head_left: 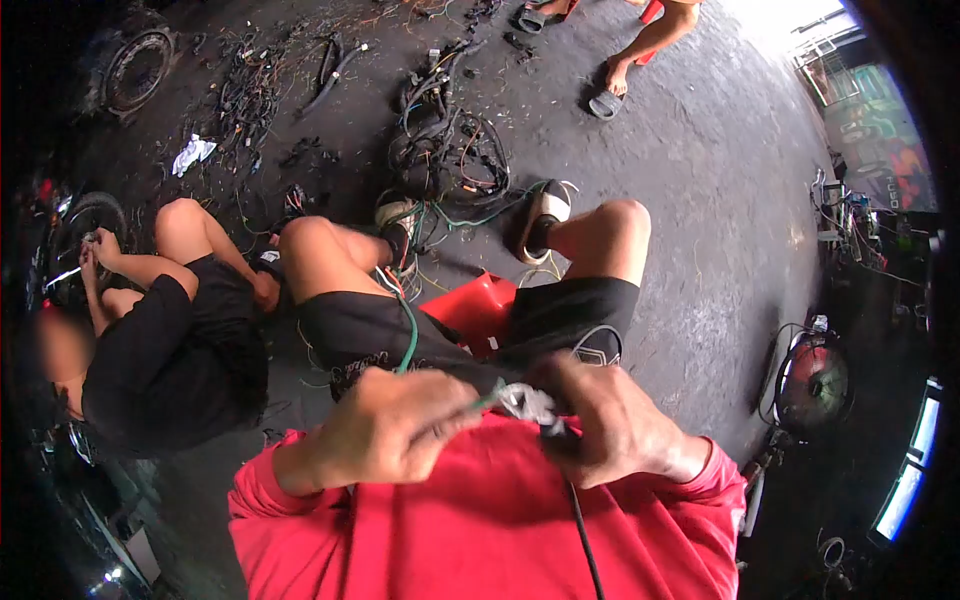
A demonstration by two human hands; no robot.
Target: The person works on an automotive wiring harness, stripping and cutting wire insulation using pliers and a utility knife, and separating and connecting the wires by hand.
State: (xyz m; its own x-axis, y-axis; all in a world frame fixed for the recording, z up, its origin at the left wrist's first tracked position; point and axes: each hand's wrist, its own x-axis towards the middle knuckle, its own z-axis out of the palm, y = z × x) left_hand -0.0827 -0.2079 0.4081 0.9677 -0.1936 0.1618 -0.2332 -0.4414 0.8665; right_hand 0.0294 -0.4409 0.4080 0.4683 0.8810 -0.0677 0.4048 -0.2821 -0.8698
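Observation:
In front of the red sleeves, my left hand (405, 425) is closed on a green wire (411, 335), which runs up past the thigh toward the floor. A short end of the wire comes out between thumb and finger. My right hand (615, 420) is wrapped round pliers; their silver head (527, 403) meets the wire end between the two hands. The handles are mostly hidden by my fingers, and motion blurs the jaws. A thin black cable (584, 535) hangs below my right hand; where it starts is hidden.
A tangled wiring harness (440, 150) lies on the floor beyond my feet. More loose wires (250, 95) and a white cloth (193, 153) are to its left. A co-worker in black (180, 350) sits close at my left. A fan (815, 380) stands at right.

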